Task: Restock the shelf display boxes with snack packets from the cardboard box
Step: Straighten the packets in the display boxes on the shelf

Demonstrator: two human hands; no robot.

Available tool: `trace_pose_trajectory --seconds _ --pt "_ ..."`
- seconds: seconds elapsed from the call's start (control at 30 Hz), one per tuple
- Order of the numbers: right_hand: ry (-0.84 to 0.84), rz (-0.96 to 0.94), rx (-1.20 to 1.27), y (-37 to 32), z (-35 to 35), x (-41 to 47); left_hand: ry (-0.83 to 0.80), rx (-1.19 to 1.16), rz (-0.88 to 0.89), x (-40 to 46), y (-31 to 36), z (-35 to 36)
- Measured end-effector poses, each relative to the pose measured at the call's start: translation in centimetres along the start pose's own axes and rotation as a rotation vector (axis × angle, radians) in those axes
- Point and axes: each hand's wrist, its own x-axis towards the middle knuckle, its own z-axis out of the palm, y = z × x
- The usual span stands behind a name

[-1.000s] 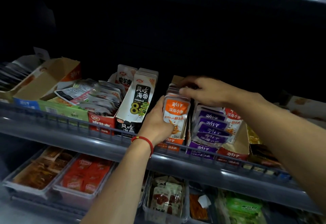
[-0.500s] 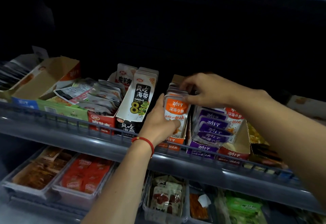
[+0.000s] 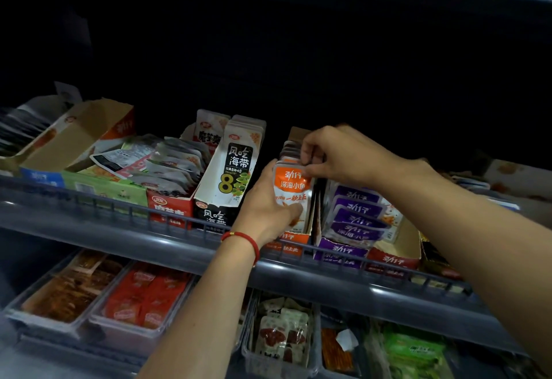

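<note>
While both hands work the orange display box (image 3: 286, 244) on the upper shelf (image 3: 179, 254), left hand (image 3: 265, 202) grips the front orange fish-snack packet (image 3: 292, 190), thumb across its face. Right hand (image 3: 343, 154) pinches packet tops just behind, fingers curled together. Packets stand upright, long axis vertical, faces toward the near side, directly under the right fingertips; purple box (image 3: 340, 254) sits just right.

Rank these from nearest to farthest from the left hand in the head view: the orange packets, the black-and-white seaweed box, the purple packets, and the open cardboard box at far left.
1. Orange packets, held by the left hand.
2. Black-and-white seaweed box, just left of it.
3. Purple packets, to the right, past the orange row.
4. Open cardboard box, far left.
</note>
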Motion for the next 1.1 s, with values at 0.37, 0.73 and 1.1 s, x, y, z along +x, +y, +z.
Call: trace_pose_trajectory --seconds 0.37,0.73,1.1 --pt "-0.08 0.151 -0.049 1.2 -0.8 -0.3 -0.001 0.025 -0.014 0.1 -0.1 0.2" --pt "-0.084 0.103 -0.022 0.0 -0.7 -0.5 -0.017 0.044 0.007 0.0 0.1 0.2" --pt "-0.086 0.136 -0.02 0.4 -0.7 -0.5 -0.017 0.039 -0.001 -0.2 0.4 0.1"
